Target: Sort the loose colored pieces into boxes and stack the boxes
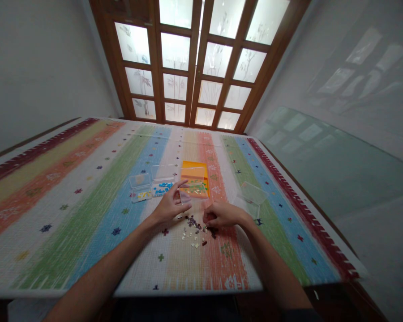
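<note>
Loose small pieces (pixel 192 221) lie on the striped cloth (pixel 184 264) between my hands; right hand's (pixel 223 213) fingertips bunched low for picking, contents hidden; left hand (pixel 168 208) half open around the clear box's (pixel 185 197) end, likely steadying it; firmness cannot be told.

Wood-framed double doors with frosted glass panes (pixel 175 51), some etched with plant and bamboo designs, stand at the far end, and pale daylight glows through them. Plain off-white walls (pixel 36 58) rise on both sides, the right one catching soft reflections of the panes. A wide bench (pixel 97 201) fills the space between, covered by a cloth striped in maroon, yellow, orange, green, blue and white. A pale green glassy panel (pixel 325 156) lies along the right wall.
</note>
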Demonstrator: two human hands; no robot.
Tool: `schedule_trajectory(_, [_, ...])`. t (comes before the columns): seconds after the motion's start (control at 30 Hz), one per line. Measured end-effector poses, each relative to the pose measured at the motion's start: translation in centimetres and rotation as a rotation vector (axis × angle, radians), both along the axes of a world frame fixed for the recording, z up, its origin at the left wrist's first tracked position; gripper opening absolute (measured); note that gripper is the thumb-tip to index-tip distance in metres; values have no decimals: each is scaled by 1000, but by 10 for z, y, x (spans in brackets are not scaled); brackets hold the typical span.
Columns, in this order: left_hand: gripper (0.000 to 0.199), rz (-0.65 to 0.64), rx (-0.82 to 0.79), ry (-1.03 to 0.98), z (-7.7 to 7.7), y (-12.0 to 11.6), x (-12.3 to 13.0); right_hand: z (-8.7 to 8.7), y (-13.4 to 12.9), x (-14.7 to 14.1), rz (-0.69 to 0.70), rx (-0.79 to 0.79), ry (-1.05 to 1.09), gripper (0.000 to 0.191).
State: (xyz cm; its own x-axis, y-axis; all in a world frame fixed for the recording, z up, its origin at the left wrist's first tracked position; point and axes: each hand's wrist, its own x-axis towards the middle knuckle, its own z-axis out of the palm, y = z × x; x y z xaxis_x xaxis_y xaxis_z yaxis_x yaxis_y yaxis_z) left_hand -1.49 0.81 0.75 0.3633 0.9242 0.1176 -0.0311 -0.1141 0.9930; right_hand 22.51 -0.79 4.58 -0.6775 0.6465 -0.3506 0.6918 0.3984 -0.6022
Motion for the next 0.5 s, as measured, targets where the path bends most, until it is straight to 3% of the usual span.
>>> schedule_trajectory(0.23, [77,-3,7,-7,0,-1,0,2,2,6,25,29,-23,5])
schedule_trajectory(0.5, [76,-11,12,-12,2,-1,0,1,0,0,-12,37,-49,17])
